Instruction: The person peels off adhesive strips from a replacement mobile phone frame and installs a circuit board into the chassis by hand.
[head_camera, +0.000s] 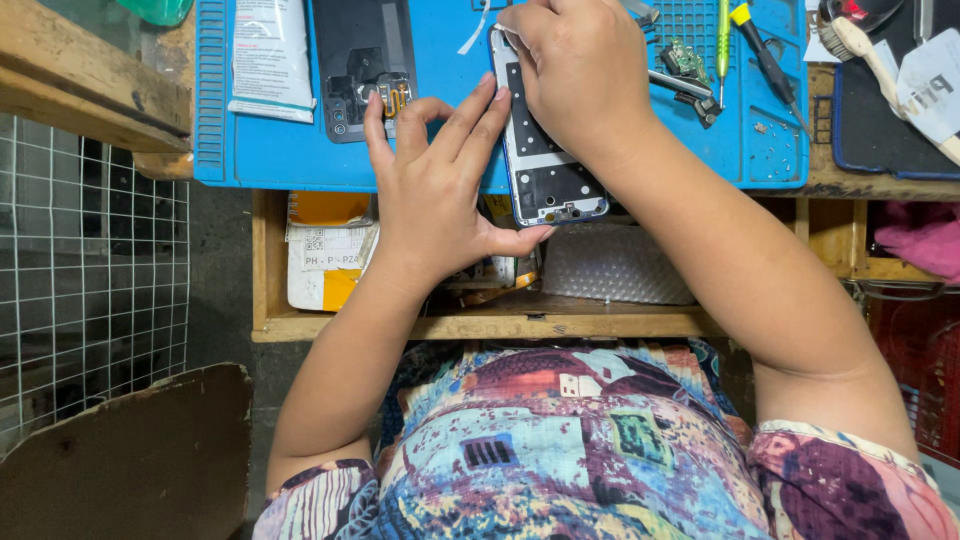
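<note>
The opened phone (545, 165) lay with its long axis running away from the person and slightly tilted, its far end up on the blue mat (300, 160) and its near end jutting past the mat's front edge, over the open wooden drawer (400, 325) below. It sat between the two hands, and both were in touch with it.

The right hand (580, 75) came down on the far end from above, its grip curled closed over the top corner of the phone, where a thin white strip (478, 30) curled away; the fingertips themselves were hidden under the knuckles, so just what they pinched could not be told. The left hand (435, 200) stood at the phone's left edge, its grip half open: the fingers (480, 120) pressed along the long side, and the thumb hooked under the near end, steadying the frame rather than clasping it.

So the phone lay straight ahead of the left hand's thumb and to the right of its fingers, and beneath the right hand. The right hand covered the end being worked; the left held the long side.

To the left on the mat lay a dark back cover (362, 60) and a white tube (270, 55). To the right lay a small circuit part (685, 60) and a yellow-handled screwdriver (765, 60)
</note>
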